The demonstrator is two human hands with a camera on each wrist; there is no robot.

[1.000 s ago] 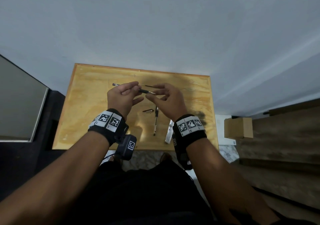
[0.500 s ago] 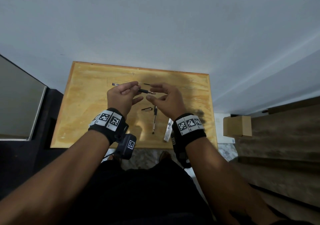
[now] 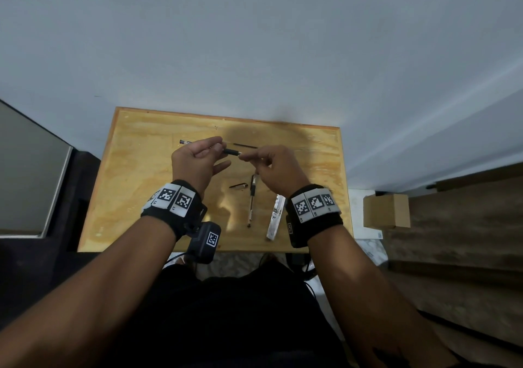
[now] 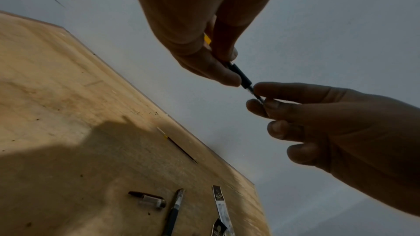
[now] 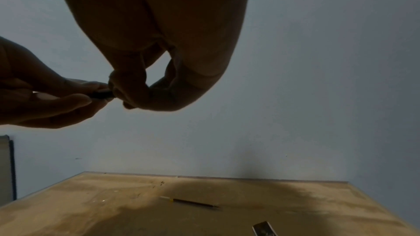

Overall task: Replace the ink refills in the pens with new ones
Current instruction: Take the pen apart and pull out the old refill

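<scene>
While the left hand (image 3: pixel 195 161) grips a black pen (image 3: pixel 231 151), its rear hidden, right hand (image 3: pixel 276 169) pinching the tip, one refill (image 3: pixel 244 146), one pen (image 3: pixel 251 200), one wrapper (image 3: pixel 274 217) mid-frame.

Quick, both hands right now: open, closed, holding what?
Left hand: closed, fingers gripping the black pen by its barrel, above the table.
Right hand: closed, fingers pinching the pen's tip end.

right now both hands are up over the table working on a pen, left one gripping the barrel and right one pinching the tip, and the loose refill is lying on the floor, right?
Not quite. The left hand does grip the pen and the right hand pinches its tip, but the loose refill lies on the wooden table, not the floor. The right wrist view shows it plainly.
</scene>
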